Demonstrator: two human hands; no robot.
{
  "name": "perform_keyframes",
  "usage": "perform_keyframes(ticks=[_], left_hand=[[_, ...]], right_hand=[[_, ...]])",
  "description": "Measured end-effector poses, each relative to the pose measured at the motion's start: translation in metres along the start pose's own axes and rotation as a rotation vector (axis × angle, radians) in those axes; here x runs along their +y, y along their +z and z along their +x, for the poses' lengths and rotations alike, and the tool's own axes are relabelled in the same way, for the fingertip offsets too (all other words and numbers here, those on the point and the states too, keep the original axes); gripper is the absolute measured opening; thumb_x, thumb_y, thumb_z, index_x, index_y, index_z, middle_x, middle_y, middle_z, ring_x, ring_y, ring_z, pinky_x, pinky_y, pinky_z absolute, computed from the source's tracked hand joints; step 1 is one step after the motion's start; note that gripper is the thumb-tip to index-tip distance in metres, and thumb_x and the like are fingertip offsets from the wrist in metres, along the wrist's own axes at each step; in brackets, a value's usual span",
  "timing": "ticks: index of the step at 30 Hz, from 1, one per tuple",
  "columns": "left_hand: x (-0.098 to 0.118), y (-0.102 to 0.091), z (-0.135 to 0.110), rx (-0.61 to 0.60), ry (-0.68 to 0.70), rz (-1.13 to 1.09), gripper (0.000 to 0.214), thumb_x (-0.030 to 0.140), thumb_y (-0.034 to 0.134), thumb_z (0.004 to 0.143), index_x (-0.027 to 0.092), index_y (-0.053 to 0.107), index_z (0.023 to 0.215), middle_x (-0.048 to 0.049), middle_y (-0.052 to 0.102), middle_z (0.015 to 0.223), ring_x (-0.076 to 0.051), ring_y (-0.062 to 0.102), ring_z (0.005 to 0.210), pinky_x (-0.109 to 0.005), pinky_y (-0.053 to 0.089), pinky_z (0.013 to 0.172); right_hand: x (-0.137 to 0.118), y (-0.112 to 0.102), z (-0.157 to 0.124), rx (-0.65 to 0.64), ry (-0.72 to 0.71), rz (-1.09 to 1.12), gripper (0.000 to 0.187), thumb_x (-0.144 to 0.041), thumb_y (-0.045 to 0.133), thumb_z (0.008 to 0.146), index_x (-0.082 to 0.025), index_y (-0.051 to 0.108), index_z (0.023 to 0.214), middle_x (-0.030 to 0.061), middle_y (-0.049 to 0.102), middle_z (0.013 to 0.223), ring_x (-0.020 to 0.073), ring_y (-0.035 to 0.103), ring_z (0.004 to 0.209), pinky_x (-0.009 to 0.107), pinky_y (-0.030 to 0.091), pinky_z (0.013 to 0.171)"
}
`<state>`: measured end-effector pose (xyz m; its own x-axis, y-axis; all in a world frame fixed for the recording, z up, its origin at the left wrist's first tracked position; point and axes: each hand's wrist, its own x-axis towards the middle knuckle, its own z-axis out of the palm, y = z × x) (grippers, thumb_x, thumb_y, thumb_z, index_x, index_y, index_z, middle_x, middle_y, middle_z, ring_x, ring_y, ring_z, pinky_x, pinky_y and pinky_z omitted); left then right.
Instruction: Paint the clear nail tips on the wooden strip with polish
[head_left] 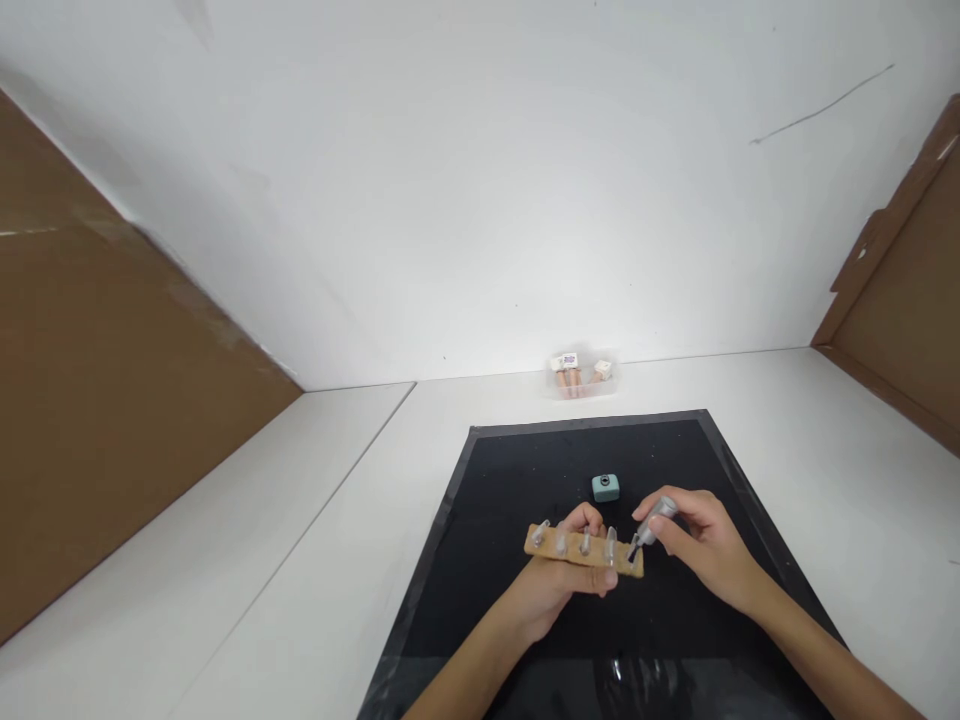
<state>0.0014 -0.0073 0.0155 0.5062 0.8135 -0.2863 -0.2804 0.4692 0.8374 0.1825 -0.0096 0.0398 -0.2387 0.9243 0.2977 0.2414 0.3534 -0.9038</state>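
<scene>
My left hand (559,585) grips a tan wooden strip (581,550) from below, holding it level over the black mat (525,480). Several clear false nail tips stand in a row on the strip. My right hand (701,545) pinches a small grey brush cap (656,518), with the brush tip touching the nail at the strip's right end. A small teal nail polish bottle (605,487) stands open on the mat just behind the strip.
A clear small tray (581,378) with small items sits at the back of the white table against the white wall. Brown cardboard panels stand at the left (112,400) and right (900,330). The mat's front edge is glossy.
</scene>
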Motion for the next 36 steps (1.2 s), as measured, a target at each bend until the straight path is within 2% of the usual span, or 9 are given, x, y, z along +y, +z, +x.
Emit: perform_keyframes(ticks=[11, 16, 19, 21, 29, 36], left_hand=[[-0.0023, -0.0011, -0.0012, 0.018, 0.007, 0.017, 0.054, 0.021, 0.084, 0.040, 0.019, 0.036, 0.065, 0.0087, 0.045, 0.058, -0.005, 0.041, 0.051, -0.016, 0.034, 0.045], [-0.0003, 0.0006, 0.0000, 0.035, 0.009, 0.029, 0.054, 0.020, 0.084, 0.040, 0.019, 0.036, 0.065, 0.0086, 0.045, 0.059, -0.005, 0.040, 0.053, -0.017, 0.033, 0.046], [0.0008, 0.0020, 0.0007, 0.037, 0.014, 0.038, 0.053, 0.020, 0.083, 0.041, 0.019, 0.037, 0.064, 0.0084, 0.045, 0.059, -0.005, 0.040, 0.054, -0.017, 0.032, 0.047], [0.0012, 0.0028, 0.0008, 0.040, 0.014, 0.043, 0.052, 0.020, 0.083, 0.041, 0.019, 0.037, 0.064, 0.0085, 0.044, 0.058, -0.005, 0.039, 0.054, -0.017, 0.031, 0.047], [-0.0003, -0.0003, 0.0004, 0.027, 0.011, 0.045, 0.053, 0.020, 0.083, 0.041, 0.019, 0.037, 0.065, 0.0083, 0.044, 0.060, -0.006, 0.039, 0.054, -0.018, 0.032, 0.048], [-0.0019, -0.0005, -0.0014, 0.042, 0.005, 0.037, 0.054, 0.021, 0.084, 0.039, 0.019, 0.036, 0.064, 0.0087, 0.044, 0.059, -0.005, 0.040, 0.052, -0.018, 0.034, 0.046]], right_hand=[[0.0018, -0.0003, 0.0029, 0.193, 0.040, -0.016, 0.035, -0.045, 0.052, 0.082, -0.016, 0.064, 0.066, 0.0013, 0.058, 0.055, 0.0094, 0.043, 0.042, 0.021, 0.037, 0.040], [0.0005, 0.0000, -0.0003, 0.089, -0.028, 0.032, 0.035, -0.044, 0.051, 0.083, -0.016, 0.065, 0.070, 0.0011, 0.058, 0.052, 0.0096, 0.044, 0.040, 0.021, 0.035, 0.039], [0.0022, 0.0017, -0.0016, 0.000, -0.051, -0.001, 0.033, -0.042, 0.052, 0.083, -0.016, 0.066, 0.069, 0.0010, 0.057, 0.050, 0.0110, 0.048, 0.042, 0.021, 0.038, 0.041], [0.0039, 0.0028, -0.0016, -0.013, -0.045, -0.053, 0.030, -0.038, 0.053, 0.083, -0.015, 0.066, 0.067, 0.0013, 0.058, 0.050, 0.0118, 0.050, 0.044, 0.022, 0.040, 0.044], [0.0071, 0.0031, 0.0022, 0.107, 0.033, -0.117, 0.030, -0.036, 0.051, 0.082, -0.015, 0.063, 0.063, 0.0006, 0.056, 0.051, 0.0119, 0.048, 0.045, 0.023, 0.039, 0.045], [0.0029, 0.0013, 0.0020, 0.183, 0.042, -0.050, 0.035, -0.042, 0.051, 0.082, -0.016, 0.061, 0.060, 0.0004, 0.055, 0.053, 0.0094, 0.042, 0.041, 0.021, 0.035, 0.040]])
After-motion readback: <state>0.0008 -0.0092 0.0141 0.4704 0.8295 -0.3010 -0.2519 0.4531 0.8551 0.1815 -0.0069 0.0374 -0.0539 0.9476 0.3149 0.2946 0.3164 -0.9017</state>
